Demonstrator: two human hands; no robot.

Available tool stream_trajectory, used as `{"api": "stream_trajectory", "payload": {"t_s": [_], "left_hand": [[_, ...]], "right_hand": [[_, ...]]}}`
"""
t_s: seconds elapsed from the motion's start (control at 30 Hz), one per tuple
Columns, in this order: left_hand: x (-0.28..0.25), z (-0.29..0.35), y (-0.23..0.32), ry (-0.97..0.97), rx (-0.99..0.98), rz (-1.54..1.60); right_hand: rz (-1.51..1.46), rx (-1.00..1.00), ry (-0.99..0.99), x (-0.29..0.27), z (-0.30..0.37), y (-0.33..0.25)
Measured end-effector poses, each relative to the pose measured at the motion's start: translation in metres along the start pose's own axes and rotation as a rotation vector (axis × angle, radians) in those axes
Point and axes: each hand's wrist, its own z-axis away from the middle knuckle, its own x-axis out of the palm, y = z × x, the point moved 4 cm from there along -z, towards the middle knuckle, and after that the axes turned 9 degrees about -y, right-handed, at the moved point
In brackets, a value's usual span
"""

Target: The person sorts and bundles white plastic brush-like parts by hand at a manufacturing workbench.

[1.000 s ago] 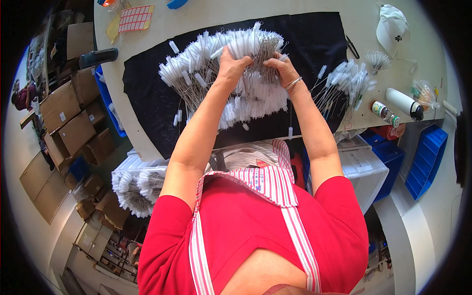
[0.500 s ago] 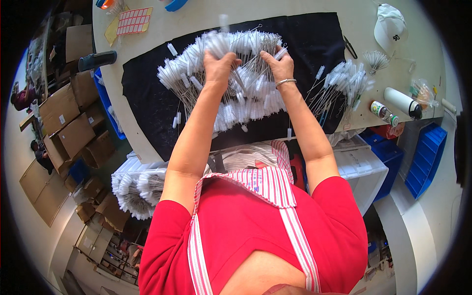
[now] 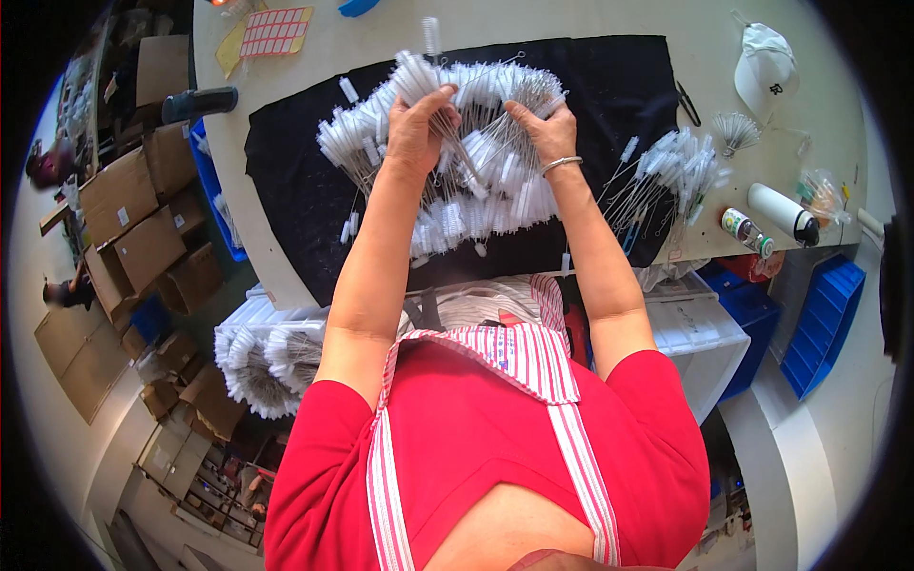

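Moved since the earlier frame: my left hand (image 3: 417,133), shifted left, away from my right hand (image 3: 548,133), with a bunch of white brushes (image 3: 416,78); the gap between my 2 hands is wider.

Left hand: 1, fingers wrapped round the stems of that bunch, bristle heads up, above the pile; 1 single brush (image 3: 431,36) stands upright beyond it.

Right hand: 1, half curled, thumb and fingers about a bundle of wire-looped ends (image 3: 535,89); 1 bracelet (image 3: 562,164) on the wrist.

Brush pile (image 3: 486,214): white bristles, wire stems, beneath and between my hands, on 1 black cloth (image 3: 614,86) spread over a pale table (image 3: 647,21).

Right of the pile: 1 smaller brush cluster (image 3: 676,167), partly on the cloth; 1 slim black tool (image 3: 686,103); 1 fan of wires (image 3: 737,131); 1 white cap (image 3: 765,67); 1 white bottle (image 3: 779,209) with black lid, lying down; 1 small labelled bottle (image 3: 745,231), just beside it.

Left of the cloth: 1 sheet of red-edged labels (image 3: 274,33); 1 dark cylinder (image 3: 200,104).

Off the table: brown cartons (image 3: 152,249), left; 1 blue crate (image 3: 824,324), right; more brushes (image 3: 252,371), lower left.
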Motion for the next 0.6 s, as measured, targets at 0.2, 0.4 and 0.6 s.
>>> {"api": "stream_trajectory", "payload": {"t_s": [0.2, 0.4, 0.6], "left_hand": [[-0.018, 0.029, 0.039, 0.034, 0.222, 0.161], [-0.045, 0.070, 0.084, 0.047, 0.381, 0.253], [-0.087, 0.109, 0.106, 0.016, 0.379, 0.464]], "right_hand": [[0.174, -0.068, 0.022, -0.003, -0.010, 0.027], [0.276, -0.484, 0.551, -0.005, 0.037, -0.040], [0.150, -0.390, -0.562, 0.085, 0.111, -0.079]]}}
